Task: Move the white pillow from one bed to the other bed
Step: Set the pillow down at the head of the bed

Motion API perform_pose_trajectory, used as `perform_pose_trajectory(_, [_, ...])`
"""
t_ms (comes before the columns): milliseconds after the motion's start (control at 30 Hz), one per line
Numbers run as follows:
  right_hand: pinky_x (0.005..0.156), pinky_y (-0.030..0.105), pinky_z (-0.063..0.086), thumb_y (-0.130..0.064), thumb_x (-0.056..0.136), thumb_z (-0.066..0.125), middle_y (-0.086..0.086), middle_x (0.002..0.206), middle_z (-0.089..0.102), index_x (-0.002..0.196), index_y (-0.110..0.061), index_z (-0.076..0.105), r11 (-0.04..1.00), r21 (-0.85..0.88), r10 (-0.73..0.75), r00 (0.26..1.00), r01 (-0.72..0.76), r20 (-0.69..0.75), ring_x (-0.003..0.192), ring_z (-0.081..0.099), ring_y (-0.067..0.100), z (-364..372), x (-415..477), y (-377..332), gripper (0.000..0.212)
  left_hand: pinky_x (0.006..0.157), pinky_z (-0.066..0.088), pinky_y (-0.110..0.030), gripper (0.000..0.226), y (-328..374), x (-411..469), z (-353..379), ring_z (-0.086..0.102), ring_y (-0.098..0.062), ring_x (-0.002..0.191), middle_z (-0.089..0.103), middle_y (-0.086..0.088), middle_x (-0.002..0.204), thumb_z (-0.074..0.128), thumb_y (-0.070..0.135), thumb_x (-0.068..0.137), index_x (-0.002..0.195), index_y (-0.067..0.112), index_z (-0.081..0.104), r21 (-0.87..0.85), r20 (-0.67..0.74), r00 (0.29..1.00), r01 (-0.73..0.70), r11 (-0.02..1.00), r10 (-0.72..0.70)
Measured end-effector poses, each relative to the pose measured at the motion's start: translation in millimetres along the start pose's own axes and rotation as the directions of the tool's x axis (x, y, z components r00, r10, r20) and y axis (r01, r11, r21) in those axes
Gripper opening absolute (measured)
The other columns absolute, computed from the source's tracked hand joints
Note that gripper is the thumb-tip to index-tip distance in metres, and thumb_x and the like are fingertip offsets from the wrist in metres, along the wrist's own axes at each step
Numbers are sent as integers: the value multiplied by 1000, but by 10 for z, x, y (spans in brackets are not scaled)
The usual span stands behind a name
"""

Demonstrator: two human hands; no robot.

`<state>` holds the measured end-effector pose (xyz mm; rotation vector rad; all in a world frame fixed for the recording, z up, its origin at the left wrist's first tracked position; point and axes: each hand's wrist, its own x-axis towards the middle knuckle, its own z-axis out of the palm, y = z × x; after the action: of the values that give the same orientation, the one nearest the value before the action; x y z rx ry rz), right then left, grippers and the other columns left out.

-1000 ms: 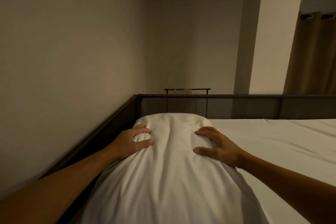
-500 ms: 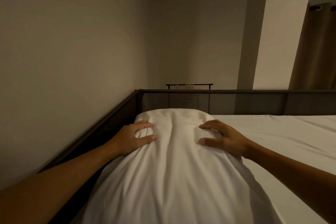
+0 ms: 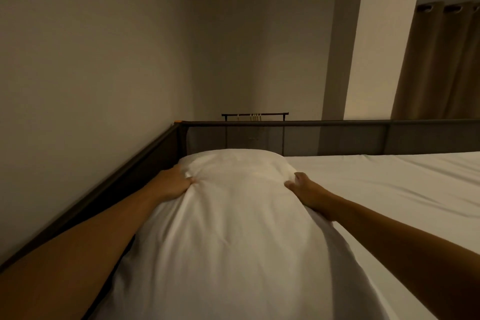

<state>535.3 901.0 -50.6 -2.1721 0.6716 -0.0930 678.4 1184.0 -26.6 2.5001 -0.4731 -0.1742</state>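
The white pillow (image 3: 239,221) lies lengthwise on a bed with a white sheet (image 3: 389,189), along the left side next to the dark frame. My left hand (image 3: 172,184) grips its left edge near the far end, fingers curled into the fabric. At the right edge my right hand (image 3: 307,191) holds the pillow too, thumb on top and fingers tucked down the side. Both arms stretch forward over the pillow. The pillow's near end runs out of the picture at the bottom.
A dark metal bed rail (image 3: 285,125) with mesh panels closes off the far end and the left side (image 3: 109,189). A plain wall (image 3: 91,60) stands close on the left. Behind the rail are a clothes rack (image 3: 254,115), a pillar (image 3: 376,34) and brown curtains (image 3: 441,60).
Both hands slid from the top of the pillow out to its sides and closed on the edges. The view shifted slightly and the pillow's far end now looks smoother.
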Motion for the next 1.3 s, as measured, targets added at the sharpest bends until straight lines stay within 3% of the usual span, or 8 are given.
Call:
perform_pose_trajectory(100, [98,37,38,-36,97,37,11,144,44,144,-20,29,994,-92,-59,997,54,-55,116,51,28,-14,6,87,50,90,50,-42,34,-182,76,83,61,-32,101,62,-17,120,41,31,90,115,15,58,103,-129,987,-84,991,97])
perform_pose_trajectory(200, [93,31,37,-29,98,34,11,137,51,139,-20,38,987,-106,-129,988,119,-88,101,50,20,-21,-12,201,42,71,54,-39,14,-325,108,151,60,-28,78,62,-14,92,41,14,85,74,13,50,181,-170,976,-106,978,137])
perform_pose_trajectory(533, [102,45,40,-63,88,35,13,149,37,142,-22,38,894,-445,-148,968,44,-202,128,45,33,-379,236,-48,68,75,45,-36,34,-248,421,-224,53,-26,83,56,-10,95,32,40,88,64,21,47,369,-225,962,-61,927,153])
perform_pose_trajectory(600, [103,50,40,-64,87,31,13,147,41,138,-20,44,881,-459,-233,950,116,-207,128,45,33,-357,371,-300,68,84,47,-41,40,-82,497,-257,54,-28,92,59,-13,108,28,45,87,72,18,54,337,-213,960,-105,936,184])
perform_pose_trajectory(667, [103,55,38,-67,85,28,12,147,41,138,-22,43,857,-485,-293,940,176,-176,128,45,34,-207,478,-528,71,99,42,-45,50,130,539,-188,50,-31,118,52,-11,134,27,45,90,112,17,61,335,-152,964,-157,929,217])
perform_pose_trajectory(733, [108,60,25,-68,85,27,8,155,28,146,-28,30,820,-528,-336,933,221,-132,137,34,37,16,542,-693,73,112,30,-43,53,358,539,-45,35,-29,138,35,-8,153,26,40,96,141,18,43,356,-68,962,-224,907,264])
perform_pose_trajectory(1033, [113,59,0,-59,92,15,-8,162,7,149,-39,17,734,-583,-316,935,347,158,149,5,24,526,721,-584,61,121,4,-43,54,350,738,532,5,-19,150,7,4,163,18,43,99,151,31,17,274,169,952,-293,916,254])
perform_pose_trajectory(1300, [114,61,3,-67,87,11,3,162,9,150,-31,4,817,-576,6,998,28,57,147,16,32,-26,670,245,73,120,4,-35,63,-450,778,345,6,-21,150,1,0,163,22,52,96,152,27,7,137,150,989,-33,990,12])
